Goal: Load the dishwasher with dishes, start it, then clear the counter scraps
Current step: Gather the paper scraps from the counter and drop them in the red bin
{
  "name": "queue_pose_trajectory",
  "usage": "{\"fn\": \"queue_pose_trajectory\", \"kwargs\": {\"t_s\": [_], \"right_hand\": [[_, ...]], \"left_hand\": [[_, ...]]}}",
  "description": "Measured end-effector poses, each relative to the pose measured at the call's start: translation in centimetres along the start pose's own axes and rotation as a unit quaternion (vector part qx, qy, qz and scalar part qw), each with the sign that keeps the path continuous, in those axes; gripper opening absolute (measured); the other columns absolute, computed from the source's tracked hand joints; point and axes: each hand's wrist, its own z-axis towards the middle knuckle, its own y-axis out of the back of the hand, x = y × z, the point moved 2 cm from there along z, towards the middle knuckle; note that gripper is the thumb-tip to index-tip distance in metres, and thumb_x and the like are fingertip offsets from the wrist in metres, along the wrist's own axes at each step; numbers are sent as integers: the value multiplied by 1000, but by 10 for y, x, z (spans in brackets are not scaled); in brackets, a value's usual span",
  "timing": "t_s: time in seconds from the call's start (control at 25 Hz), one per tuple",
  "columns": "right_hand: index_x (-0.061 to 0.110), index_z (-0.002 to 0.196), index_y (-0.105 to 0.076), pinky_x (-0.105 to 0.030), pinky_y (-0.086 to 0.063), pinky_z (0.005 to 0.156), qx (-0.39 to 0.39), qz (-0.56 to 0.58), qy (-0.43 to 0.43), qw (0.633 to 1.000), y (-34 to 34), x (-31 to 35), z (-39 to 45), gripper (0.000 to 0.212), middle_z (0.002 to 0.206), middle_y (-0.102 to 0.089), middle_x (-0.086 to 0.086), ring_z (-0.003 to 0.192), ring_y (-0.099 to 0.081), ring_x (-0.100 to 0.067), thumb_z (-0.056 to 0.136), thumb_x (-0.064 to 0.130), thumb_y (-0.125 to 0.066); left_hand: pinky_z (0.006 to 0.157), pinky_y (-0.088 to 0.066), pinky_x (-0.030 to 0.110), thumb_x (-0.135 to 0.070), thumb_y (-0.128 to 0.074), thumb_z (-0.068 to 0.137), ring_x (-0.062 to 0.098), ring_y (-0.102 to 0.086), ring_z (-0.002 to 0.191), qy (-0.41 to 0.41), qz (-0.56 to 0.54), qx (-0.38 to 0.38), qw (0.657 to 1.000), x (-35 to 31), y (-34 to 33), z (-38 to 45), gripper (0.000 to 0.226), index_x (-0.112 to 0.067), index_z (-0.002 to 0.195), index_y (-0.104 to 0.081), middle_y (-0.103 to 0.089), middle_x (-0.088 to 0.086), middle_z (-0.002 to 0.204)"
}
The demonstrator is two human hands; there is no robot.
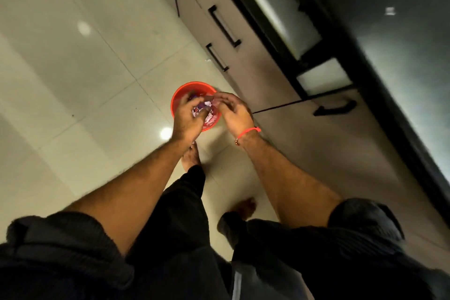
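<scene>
A red bucket [181, 95] stands on the tiled floor below me, with white and purple scraps [207, 114] inside it. Both hands hover right over its mouth. My left hand [188, 118] is curled around a small bunch of purple and white scraps [197, 110]. My right hand [232, 111], with a red thread on the wrist, sits close beside it, fingers bent toward the left hand; whether it holds anything is hidden. My hands cover much of the bucket.
Grey cabinet fronts with black handles [225, 27] run along the right, under a dark counter [401, 31]. Pale glossy floor tiles [73, 68] spread to the left. My bare feet [191, 156] stand just behind the bucket.
</scene>
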Motion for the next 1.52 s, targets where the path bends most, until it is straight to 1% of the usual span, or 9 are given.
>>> {"fn": "queue_pose_trajectory", "kwargs": {"t_s": [0.16,0.32,0.48,0.84,1.04,1.16,1.32,1.4,1.52], "right_hand": [[16,112,-69,-24,-50,95,-17,4,63,998,72,42,-85,20,107,-71,4,100,-65,-8,94,11,-60],[21,115,-69,-25,-51,95,-90,10,128,988,167,55,-169,23,112,-72,5,106,-66,-10,95,15,-58],[17,114,-70,-28,-52,94,-196,44,195,960,269,53,-254,23,112,-72,3,103,-68,-12,94,13,-57],[24,111,-67,-44,-58,84,-423,109,204,876,444,15,-391,20,109,-72,2,96,-69,-15,95,18,-55],[18,119,-65,-27,-51,78,-542,46,157,825,493,-20,-429,27,110,-68,1,89,-63,-12,92,14,-65],[17,130,-58,-20,-40,91,-598,-50,40,799,528,-52,-444,48,116,-57,-5,101,-52,-10,85,23,-75],[19,128,-50,-30,-32,103,-594,-84,-154,785,545,-86,-466,62,127,-43,-10,118,-41,-26,78,37,-81],[20,122,-49,-36,-38,103,-560,-80,-218,795,537,-95,-467,59,126,-39,-9,118,-39,-25,77,40,-81],[18,113,-54,-34,-44,99,-537,-110,-235,803,533,-101,-452,40,123,-44,-8,115,-45,-24,84,36,-76]], "left_hand": [[113,-40,34,-11,-69,88,15,-51,130,-112,15,-18,993,-69,-19,-65,30,-17,117,-74,-54,8,137],[89,-42,5,-9,-69,91,-5,-54,105,-197,42,14,979,-146,-65,-139,31,-19,120,-71,-53,5,130],[94,-50,20,-11,-68,92,14,-58,109,-312,57,98,943,-221,-137,-206,34,-26,122,-67,-50,3,131],[84,-50,13,-9,-71,91,11,-63,98,-451,61,263,851,-339,-294,-328,44,-23,131,-61,-50,-3,136],[81,-48,12,-14,-72,90,7,-59,101,-475,105,364,795,-348,-354,-345,50,-25,137,-57,-47,-6,138],[88,-49,21,-17,-74,90,7,-54,105,-494,176,418,742,-355,-398,-339,54,-23,140,-55,-43,-5,139],[107,-47,44,-32,-72,91,23,-51,119,-448,295,475,697,-347,-451,-326,56,-34,142,-49,-38,-1,138],[112,-42,49,-43,-67,92,28,-40,130,-466,381,479,639,-341,-464,-331,65,-39,149,-38,-31,0,146],[102,-46,53,-54,-55,96,30,-30,134,-515,472,432,570,-343,-481,-340,66,-47,154,-23,-15,-5,156]]}}
